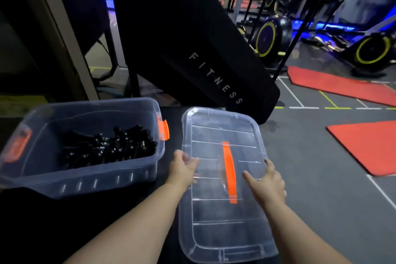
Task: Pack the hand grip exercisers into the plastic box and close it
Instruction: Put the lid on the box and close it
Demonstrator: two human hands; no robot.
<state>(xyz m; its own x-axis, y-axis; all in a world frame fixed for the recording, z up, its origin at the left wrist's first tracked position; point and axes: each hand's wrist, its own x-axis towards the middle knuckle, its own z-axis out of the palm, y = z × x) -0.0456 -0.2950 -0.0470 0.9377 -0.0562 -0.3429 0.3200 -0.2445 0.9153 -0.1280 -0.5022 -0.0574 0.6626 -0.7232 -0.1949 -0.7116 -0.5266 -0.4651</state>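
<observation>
Dark surface [174, 141]: left hand [184, 167] and right hand [267, 182] grip the lid [214, 231]; exercisers [107, 146] in the box [85, 180] blur into a heap

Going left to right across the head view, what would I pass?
Left orange latch → hand grip exercisers → right orange latch → left hand → orange handle → right hand → near red mat. Both hands grip the lid.

Ahead of you a black padded panel [192, 38] lettered FITNESS leans over the dark counter [128, 203]. To your right, red mats [364, 146] lie on the grey, line-marked floor [310, 156]. Beyond stand what look like exercise bikes [272, 38] with yellow-rimmed wheels.
</observation>
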